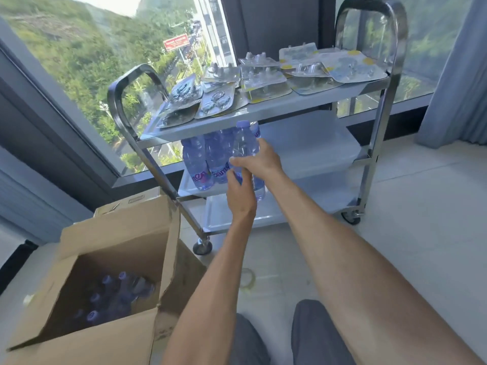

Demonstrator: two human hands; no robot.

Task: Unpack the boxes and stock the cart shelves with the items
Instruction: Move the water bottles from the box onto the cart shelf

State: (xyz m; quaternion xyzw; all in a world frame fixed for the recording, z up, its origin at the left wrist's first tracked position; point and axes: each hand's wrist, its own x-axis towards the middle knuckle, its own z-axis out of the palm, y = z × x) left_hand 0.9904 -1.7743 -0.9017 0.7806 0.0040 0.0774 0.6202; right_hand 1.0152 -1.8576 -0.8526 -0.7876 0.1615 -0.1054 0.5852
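The top shelf (184, 129) of the cart is full of blister packs (266, 80). A few water bottles (196, 164) stand on the middle shelf (303, 146). Both hands, left hand (241, 196) and right hand (261, 160), grip one more water bottle (243, 143) right at that shelf. More bottles (116, 293) wait in the cardboard box (110, 238), and the bottom shelf (290, 204) looks bare.

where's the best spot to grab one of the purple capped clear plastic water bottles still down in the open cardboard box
Take a purple-capped clear plastic bottle by the neck just under its cap, coming straight down from above. In the open cardboard box the bottles stand upright and packed close, so only caps and shoulders show; the box walls block any sideways reach.
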